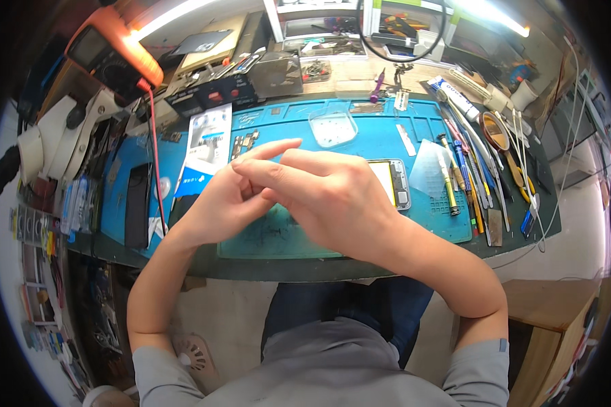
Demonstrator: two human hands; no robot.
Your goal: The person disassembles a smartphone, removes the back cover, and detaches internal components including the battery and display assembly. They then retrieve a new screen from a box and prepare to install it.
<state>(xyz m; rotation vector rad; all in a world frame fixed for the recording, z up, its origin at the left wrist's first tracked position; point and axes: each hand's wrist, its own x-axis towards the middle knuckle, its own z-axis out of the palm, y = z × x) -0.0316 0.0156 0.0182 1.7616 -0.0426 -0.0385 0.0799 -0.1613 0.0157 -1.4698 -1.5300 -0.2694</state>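
Note:
Above the blue-green work mat (278, 248), my two hands meet, with the right fingers laid across the left ones. My left hand (225, 203) points to the right, one finger stretched out beyond the right hand's fingertips. With its back turned up, my right hand (336, 186) has its fingers bent together against the left hand; whatever they may pinch is hidden. Partly behind my right hand and wrist lies an opened phone (402, 184) with a pale, yellow-edged panel inside. A shallow clear dish (333, 129) with tiny pieces stands just beyond my hands.
A red cable (155, 156) runs from an orange multimeter (112, 54) at the left. Near it lie a black phone-like slab (138, 203) and a white-and-blue packet (207, 146). At the right are a clear sheet (428, 166), several screwdrivers (449, 183), tweezers and brushes.

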